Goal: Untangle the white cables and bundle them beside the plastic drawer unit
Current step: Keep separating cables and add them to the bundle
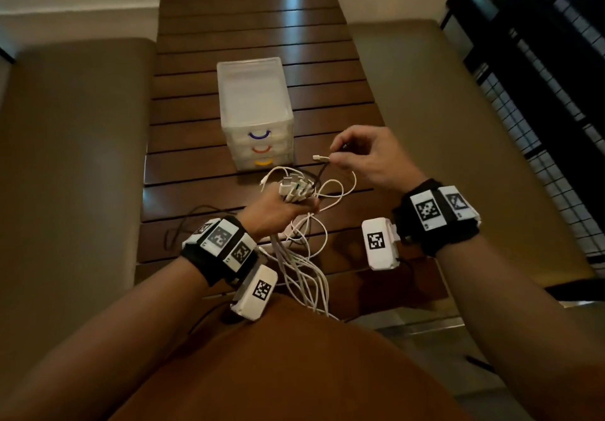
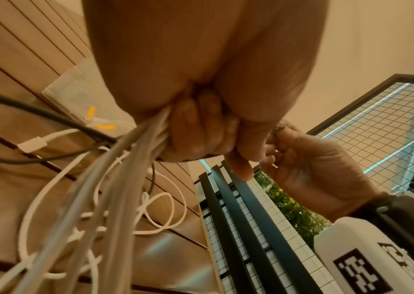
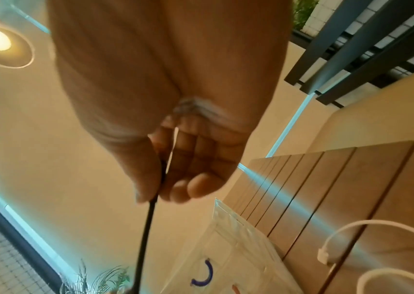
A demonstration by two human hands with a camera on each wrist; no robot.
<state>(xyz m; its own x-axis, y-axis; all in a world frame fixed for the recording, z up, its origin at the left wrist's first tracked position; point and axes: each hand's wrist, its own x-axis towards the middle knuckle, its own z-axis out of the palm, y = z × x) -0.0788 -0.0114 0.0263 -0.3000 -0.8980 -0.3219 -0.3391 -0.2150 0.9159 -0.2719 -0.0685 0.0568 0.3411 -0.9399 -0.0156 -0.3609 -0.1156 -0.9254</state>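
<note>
My left hand (image 1: 294, 204) is fisted round a bundle of white cables (image 1: 304, 257), above the table in front of the plastic drawer unit (image 1: 255, 109). Several white plugs (image 1: 294, 188) stick out above the fist, and the strands hang down in loops towards my lap. The left wrist view shows the left hand (image 2: 198, 129) wrapped round the white cables (image 2: 125, 179). My right hand (image 1: 337, 153) pinches a black cable (image 1: 322, 173) just right of the drawers. The right wrist view shows the right hand (image 3: 158, 185) holding that black cable (image 3: 145, 238) between thumb and fingers. A white plug (image 1: 318, 157) shows beside its fingertips; whether it is held is unclear.
The slatted wooden table (image 1: 229, 27) runs away from me between two padded benches (image 1: 72, 158). A loose black cable (image 1: 183, 224) lies on the slats left of my left wrist. A black mesh railing (image 1: 540, 93) stands to the right.
</note>
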